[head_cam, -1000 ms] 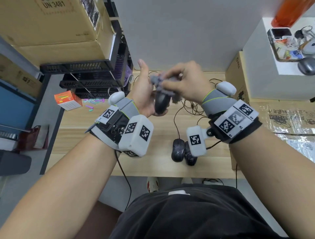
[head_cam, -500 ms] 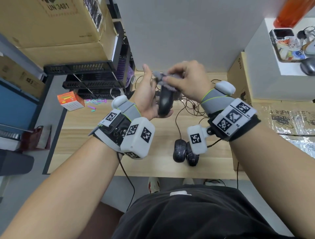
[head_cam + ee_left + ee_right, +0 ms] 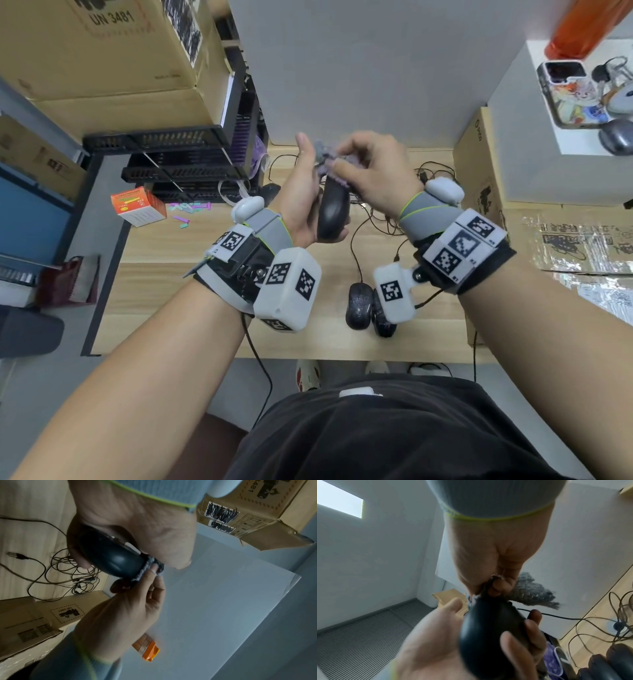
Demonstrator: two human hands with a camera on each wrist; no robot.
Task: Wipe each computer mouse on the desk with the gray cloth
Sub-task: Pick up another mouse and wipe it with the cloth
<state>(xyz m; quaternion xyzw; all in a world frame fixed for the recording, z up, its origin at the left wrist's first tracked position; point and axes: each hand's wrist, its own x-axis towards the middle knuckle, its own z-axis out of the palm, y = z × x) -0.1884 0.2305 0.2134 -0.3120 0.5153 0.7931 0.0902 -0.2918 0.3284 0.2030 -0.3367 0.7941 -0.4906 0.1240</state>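
Head view: black mouse (image 3: 333, 212) raised above desk (image 3: 178, 284).
Left hand (image 3: 301, 205): grips mouse.
Right hand (image 3: 373, 168): pinches gray cloth (image 3: 325, 157) against mouse's front end.

held mouse (image 3: 333, 209) above desk (image 3: 164, 274); two mice (image 3: 359, 306) on it, near edge

We look down on a light wooden desk (image 3: 191, 301) set against a pale grey wall (image 3: 359, 68), with cardboard boxes (image 3: 102, 61) stacked at the far left over black slotted trays (image 3: 164, 140). At the right stands a white cabinet (image 3: 561, 147); grey floor (image 3: 58, 383) shows at the near left, and a bright window (image 3: 339, 503) lights the room
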